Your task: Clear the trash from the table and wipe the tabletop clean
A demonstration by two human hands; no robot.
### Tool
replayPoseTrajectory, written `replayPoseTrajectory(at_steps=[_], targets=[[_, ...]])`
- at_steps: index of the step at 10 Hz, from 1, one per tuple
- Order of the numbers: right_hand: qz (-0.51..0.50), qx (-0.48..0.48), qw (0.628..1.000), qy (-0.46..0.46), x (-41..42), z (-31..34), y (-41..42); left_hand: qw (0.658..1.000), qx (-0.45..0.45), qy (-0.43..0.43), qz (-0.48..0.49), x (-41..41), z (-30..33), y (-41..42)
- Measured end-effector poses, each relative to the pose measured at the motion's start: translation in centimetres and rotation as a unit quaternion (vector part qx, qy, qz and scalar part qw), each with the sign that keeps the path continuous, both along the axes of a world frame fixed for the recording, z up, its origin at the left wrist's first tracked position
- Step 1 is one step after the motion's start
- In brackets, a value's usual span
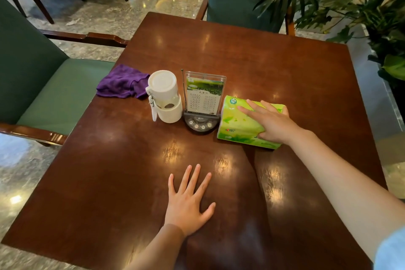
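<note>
Dark wood tabletop [274, 68], glossy, no loose trash visible on it. Green chair [54, 92] at left edge. Green tissue pack [238, 125] lying right of centre, just beside menu stand on call-button base [202, 103]. White lidded cup [165, 96] left of the stand. Purple cloth [122, 82] crumpled at left edge, untouched. Right hand [271, 121] laid over the tissue pack, fingers [249, 112] spread across its top, thumb at near edge; possibly a light hold, hard to confirm. Left hand [188, 201] flat on near tabletop, fingers wide, holding nothing. Step judged: repositioning items, wiping not begun. Next: reach far left for the cloth.
</note>
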State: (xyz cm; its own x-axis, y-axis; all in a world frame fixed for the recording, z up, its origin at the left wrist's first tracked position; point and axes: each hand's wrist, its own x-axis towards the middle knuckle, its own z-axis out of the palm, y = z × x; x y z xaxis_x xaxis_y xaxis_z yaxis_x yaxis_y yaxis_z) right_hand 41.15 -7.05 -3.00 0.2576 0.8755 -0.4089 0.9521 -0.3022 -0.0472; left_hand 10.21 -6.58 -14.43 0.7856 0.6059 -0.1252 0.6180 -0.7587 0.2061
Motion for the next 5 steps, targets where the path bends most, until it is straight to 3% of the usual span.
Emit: replayPoseTrajectory(at_steps=[4, 5], targets=[[-0.013, -0.005, 1.000, -0.021, -0.6, 0.4, 0.0, 1.000, 0.012, -0.014, -0.006, -0.3, -0.1, 0.1], [-0.049, 0.013, 0.998, -0.041, -1.8, 1.3, -0.5, 1.000, -0.025, -0.008, -0.005, -0.4, 0.0, 0.0]])
